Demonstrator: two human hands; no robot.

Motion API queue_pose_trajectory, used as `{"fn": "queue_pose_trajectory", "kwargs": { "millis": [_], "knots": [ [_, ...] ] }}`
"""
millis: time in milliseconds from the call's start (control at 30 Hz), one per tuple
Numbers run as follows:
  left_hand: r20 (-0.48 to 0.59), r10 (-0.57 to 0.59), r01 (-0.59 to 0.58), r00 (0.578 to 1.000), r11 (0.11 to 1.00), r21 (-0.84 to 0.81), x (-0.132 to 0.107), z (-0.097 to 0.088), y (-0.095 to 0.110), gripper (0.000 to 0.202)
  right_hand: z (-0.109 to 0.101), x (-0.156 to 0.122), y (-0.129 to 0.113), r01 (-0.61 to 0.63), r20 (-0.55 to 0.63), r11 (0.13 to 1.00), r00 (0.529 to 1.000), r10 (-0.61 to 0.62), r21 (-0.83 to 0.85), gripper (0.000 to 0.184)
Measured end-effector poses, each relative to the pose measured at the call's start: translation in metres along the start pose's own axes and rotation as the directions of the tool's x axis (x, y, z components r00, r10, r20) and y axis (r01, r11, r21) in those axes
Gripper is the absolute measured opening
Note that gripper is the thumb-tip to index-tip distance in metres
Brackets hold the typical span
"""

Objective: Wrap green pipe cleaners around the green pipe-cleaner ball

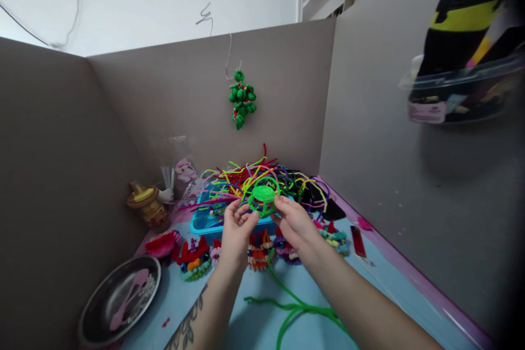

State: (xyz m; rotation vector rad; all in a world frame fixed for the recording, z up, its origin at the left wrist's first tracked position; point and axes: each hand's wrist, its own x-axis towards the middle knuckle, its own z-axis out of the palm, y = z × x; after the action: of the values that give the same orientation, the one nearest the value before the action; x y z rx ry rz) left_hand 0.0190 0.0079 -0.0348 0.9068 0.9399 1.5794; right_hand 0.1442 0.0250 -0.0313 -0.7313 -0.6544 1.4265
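Both hands are raised over the table and pinch a small round green coil of pipe cleaner between them. My left hand grips its left edge with curled fingers. My right hand holds its right edge with thumb and fingers closed. Loose green pipe cleaners trail from under the hands toward me across the light blue table. Behind the coil, a blue tray holds a tangled heap of several coloured pipe cleaners.
A row of small pipe-cleaner figures lies in front of the tray. A metal plate with a pink spoon sits at the left front. A yellow-lidded jar stands at the back left. A green ornament hangs on the cardboard wall. A plastic box sits at the upper right.
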Motion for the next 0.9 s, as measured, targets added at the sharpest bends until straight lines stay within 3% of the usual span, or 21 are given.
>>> {"fn": "queue_pose_trajectory", "kwargs": {
  "millis": [133,367,567,767,900],
  "knots": [
    [0.116,-0.091,0.097,0.989,0.994,-0.051,-0.002,0.001,-0.002,0.064,0.002,-0.002,0.002,-0.038,0.015,0.998,0.999,0.038,0.040,0.027],
    [0.056,-0.201,0.208,0.978,0.958,-0.196,0.001,0.001,0.005,0.066,0.004,-0.005,-0.001,-0.078,0.060,0.995,0.995,0.074,0.064,0.025],
    [0.139,-0.163,0.186,0.977,0.967,-0.172,0.002,-0.003,0.006,0.071,0.001,0.002,-0.005,-0.017,0.204,1.000,0.979,0.013,0.014,0.025],
    [0.052,-0.220,0.226,0.974,0.957,-0.181,0.018,-0.008,0.019,0.049,0.005,0.030,-0.022,-0.133,0.329,0.989,0.938,0.107,0.057,0.023],
    [0.096,-0.274,0.288,0.957,0.935,-0.206,0.010,-0.018,0.030,0.027,0.005,0.017,-0.027,-0.207,0.390,0.978,0.902,0.186,0.013,0.023]
  ]
}}
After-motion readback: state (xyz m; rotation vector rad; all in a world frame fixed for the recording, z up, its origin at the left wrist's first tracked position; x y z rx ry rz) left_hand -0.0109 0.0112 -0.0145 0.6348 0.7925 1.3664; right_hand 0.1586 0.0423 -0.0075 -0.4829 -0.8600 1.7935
